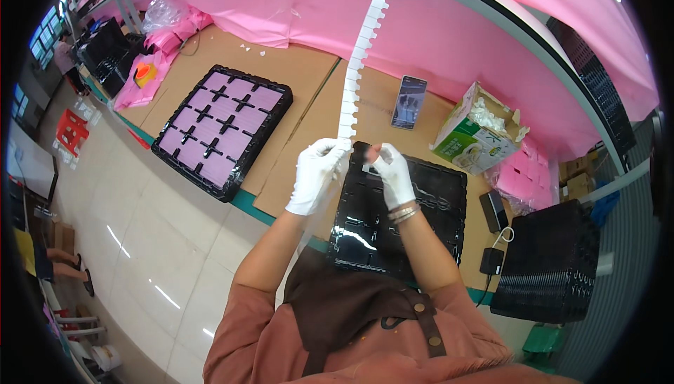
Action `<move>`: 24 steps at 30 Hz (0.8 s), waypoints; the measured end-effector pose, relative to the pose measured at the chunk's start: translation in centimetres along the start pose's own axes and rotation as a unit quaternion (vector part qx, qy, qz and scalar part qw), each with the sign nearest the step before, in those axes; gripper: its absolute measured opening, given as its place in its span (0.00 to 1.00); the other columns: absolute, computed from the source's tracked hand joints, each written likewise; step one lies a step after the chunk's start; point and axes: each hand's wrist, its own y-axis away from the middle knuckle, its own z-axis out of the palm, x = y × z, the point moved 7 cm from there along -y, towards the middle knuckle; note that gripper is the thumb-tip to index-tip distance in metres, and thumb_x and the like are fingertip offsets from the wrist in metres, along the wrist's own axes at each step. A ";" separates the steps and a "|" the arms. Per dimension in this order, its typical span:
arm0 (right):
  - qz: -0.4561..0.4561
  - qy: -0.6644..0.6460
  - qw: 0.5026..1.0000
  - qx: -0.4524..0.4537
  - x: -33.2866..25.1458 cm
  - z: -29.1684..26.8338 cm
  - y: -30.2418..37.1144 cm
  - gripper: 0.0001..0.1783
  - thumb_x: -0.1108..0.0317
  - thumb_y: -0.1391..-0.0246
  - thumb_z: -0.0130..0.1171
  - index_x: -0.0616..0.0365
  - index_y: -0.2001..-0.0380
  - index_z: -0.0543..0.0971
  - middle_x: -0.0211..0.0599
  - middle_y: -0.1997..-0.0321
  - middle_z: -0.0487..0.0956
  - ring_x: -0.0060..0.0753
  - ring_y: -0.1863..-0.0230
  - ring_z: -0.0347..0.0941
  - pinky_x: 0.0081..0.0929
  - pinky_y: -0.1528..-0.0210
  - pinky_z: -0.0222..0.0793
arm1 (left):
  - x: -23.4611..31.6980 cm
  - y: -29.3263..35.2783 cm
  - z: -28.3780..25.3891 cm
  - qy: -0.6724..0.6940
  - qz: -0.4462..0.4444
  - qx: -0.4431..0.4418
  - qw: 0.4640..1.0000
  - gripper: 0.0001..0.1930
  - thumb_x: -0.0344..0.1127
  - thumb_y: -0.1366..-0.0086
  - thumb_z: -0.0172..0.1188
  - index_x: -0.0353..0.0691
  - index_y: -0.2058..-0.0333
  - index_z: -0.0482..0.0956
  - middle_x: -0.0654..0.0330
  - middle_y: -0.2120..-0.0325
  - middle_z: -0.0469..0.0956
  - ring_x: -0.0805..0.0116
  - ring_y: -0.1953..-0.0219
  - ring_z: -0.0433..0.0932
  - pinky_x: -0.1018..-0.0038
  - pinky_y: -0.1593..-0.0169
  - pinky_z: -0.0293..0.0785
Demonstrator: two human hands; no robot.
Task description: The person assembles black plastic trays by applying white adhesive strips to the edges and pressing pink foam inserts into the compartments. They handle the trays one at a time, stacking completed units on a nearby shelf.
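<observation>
My left hand [317,176], in a white glove, pinches the lower part of a long white strip [359,54] with notches along one edge. The strip rises away from me to the top of the view. A translucent band [317,222] trails below that hand. My right hand [393,177], also gloved but with bare, blurred fingertips, is closed just to the right of the strip. Whatever its fingertips may hold is too small to make out. Beneath it lies a black plastic compartment tray [435,208], shiny and partly covered by my forearm.
A black tray with lilac sheets [228,128] lies at left on the cardboard-covered table [298,152]. Behind my hands are a phone [409,103] and an opened green-white carton [474,128]. Stacked black trays [547,261] stand at right, near a black adapter [491,261].
</observation>
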 end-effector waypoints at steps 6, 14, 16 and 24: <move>-0.010 -0.189 0.982 -0.015 -1.5 0.9 2.4 0.09 0.68 0.46 0.66 0.59 0.64 0.78 0.24 0.65 0.77 0.16 0.62 0.71 0.16 0.55 0.65 | -0.2 1.5 4.6 0.093 0.035 -0.008 0.995 0.10 0.37 0.36 0.63 0.36 0.63 0.82 0.67 0.78 0.76 0.84 0.80 0.69 0.85 0.77 0.63; -0.206 0.016 0.974 0.090 -7.9 -0.9 6.7 0.05 0.76 0.51 0.67 0.59 0.70 0.79 0.25 0.67 0.75 0.18 0.64 0.69 0.18 0.59 0.64 | 3.0 0.7 6.8 -0.005 -0.013 -0.087 0.996 0.12 0.42 0.37 0.63 0.39 0.71 0.82 0.68 0.80 0.77 0.85 0.82 0.67 0.84 0.78 0.59; -0.263 0.068 0.959 0.076 -9.2 -0.7 8.1 0.07 0.78 0.55 0.68 0.58 0.72 0.80 0.27 0.66 0.74 0.21 0.64 0.69 0.19 0.61 0.65 | 2.6 -0.2 5.8 -0.018 0.004 -0.065 0.998 0.13 0.44 0.38 0.64 0.38 0.72 0.82 0.67 0.83 0.75 0.84 0.84 0.67 0.84 0.80 0.59; -0.070 0.372 0.907 -0.184 2.4 0.4 11.5 0.03 0.68 0.58 0.67 0.51 0.76 0.83 0.34 0.60 0.77 0.40 0.55 0.72 0.36 0.51 0.68 | 1.4 -0.9 2.2 -0.063 -0.006 -0.013 0.998 0.14 0.45 0.39 0.65 0.38 0.70 0.82 0.66 0.75 0.81 0.85 0.81 0.67 0.84 0.77 0.59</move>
